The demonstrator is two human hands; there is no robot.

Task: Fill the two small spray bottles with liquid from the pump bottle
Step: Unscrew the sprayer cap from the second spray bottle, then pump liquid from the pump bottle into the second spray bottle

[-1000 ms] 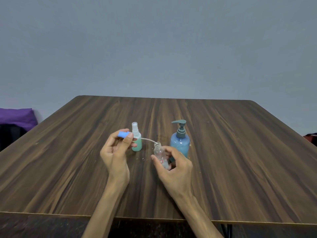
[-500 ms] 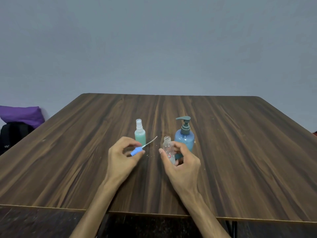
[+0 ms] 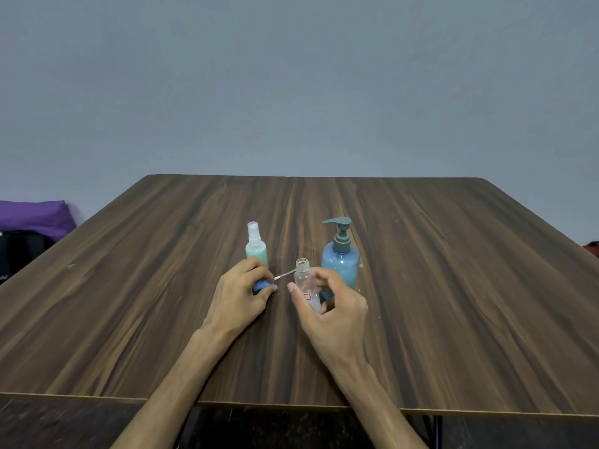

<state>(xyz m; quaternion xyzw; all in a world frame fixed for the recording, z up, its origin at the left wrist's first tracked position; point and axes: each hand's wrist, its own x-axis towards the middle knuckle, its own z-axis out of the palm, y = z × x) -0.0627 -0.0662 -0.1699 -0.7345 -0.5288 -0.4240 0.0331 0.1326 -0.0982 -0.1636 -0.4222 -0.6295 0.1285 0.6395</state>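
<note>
Two hands, left hand (image 3: 238, 298) holding blue sprayer (image 3: 260, 286), right hand (image 3: 330, 307) holding clear bottle (image 3: 304, 283)

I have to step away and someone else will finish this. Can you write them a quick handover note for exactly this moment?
Left hand: holds the blue spray head low at the table, its dip tube pointing toward the clear bottle.
Right hand: grips the clear spray bottle, upright, neck open.
Green spray bottle: stands behind the left hand, sprayer on, looks filled.
Pump bottle: stands just behind the right hand, untouched.
Done: clear bottle opened; green one apparently finished.
Left: pump liquid into the clear bottle, then put its spray head on.
</note>
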